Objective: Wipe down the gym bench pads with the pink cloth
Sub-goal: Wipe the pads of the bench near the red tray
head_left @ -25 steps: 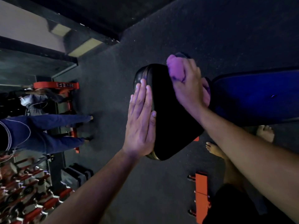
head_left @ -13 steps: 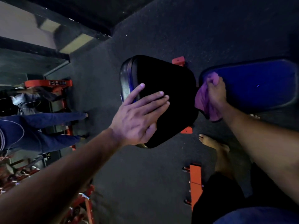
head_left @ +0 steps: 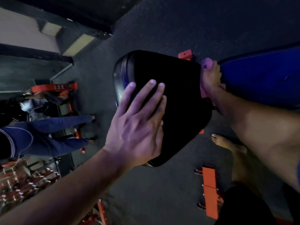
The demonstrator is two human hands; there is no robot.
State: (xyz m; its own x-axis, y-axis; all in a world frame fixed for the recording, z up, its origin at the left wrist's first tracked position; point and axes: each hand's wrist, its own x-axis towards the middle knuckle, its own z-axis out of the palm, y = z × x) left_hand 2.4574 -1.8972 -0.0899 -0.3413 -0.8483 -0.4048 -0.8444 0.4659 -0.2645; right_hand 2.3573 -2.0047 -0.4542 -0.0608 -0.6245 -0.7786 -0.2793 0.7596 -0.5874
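The black seat pad (head_left: 178, 98) of the gym bench fills the middle of the view. My left hand (head_left: 138, 125) lies flat on its near left part, fingers straight. To the right is the longer back pad (head_left: 259, 78), lit blue. My right hand (head_left: 210, 78) grips the pink cloth (head_left: 207, 63) in the gap between the two pads, against the seat pad's right edge. Most of the cloth is hidden under the hand.
Orange bench frame parts (head_left: 209, 190) stand on the dark floor below the pads, beside my bare foot (head_left: 227, 143). Another person in blue trousers (head_left: 48, 132) stands at the left near an orange rack (head_left: 55, 86). Weight racks (head_left: 19, 181) fill the lower left.
My right hand moved the cloth from the seat pad's far end down to the gap by the back pad. My left hand shifted from the pad's left side onto its top.
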